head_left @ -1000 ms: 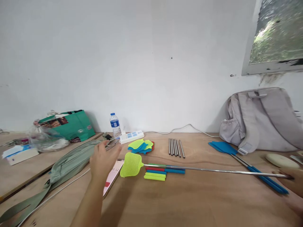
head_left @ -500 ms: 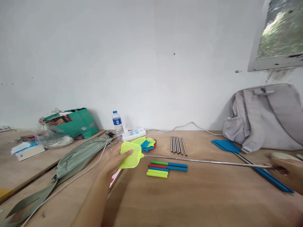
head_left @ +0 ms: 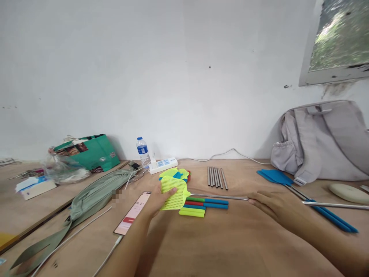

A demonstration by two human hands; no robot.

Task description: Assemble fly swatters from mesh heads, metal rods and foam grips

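A yellow-green fly swatter (head_left: pixel 174 194) with a perforated head is raised above the table. My left hand (head_left: pixel 157 200) grips the left side of its head, thumb across the front. A thin metal rod (head_left: pixel 219 197) runs rightward from the head. My right hand (head_left: pixel 268 206) is closed around the rod partway along, hiding that stretch. Beyond the right wrist the rod (head_left: pixel 334 205) shows again and leaves the frame. Under it lie blue-and-coloured handle tubes (head_left: pixel 216 204) and yellow tubes (head_left: pixel 191 212). Several metal rods (head_left: pixel 215 177) lie behind.
More swatter heads (head_left: pixel 180 174) lie near a power strip (head_left: pixel 163 165) and a water bottle (head_left: pixel 142 149). Blue swatters (head_left: pixel 275 177) rest by a grey backpack (head_left: pixel 325 142). A phone (head_left: pixel 134 213), a cable (head_left: pixel 72 234) and a green bag (head_left: pixel 96 152) occupy the left side.
My right hand has moved left along the rod from its far end to partway along. My left hand and the swatter head have shifted slightly right, revealing the phone.
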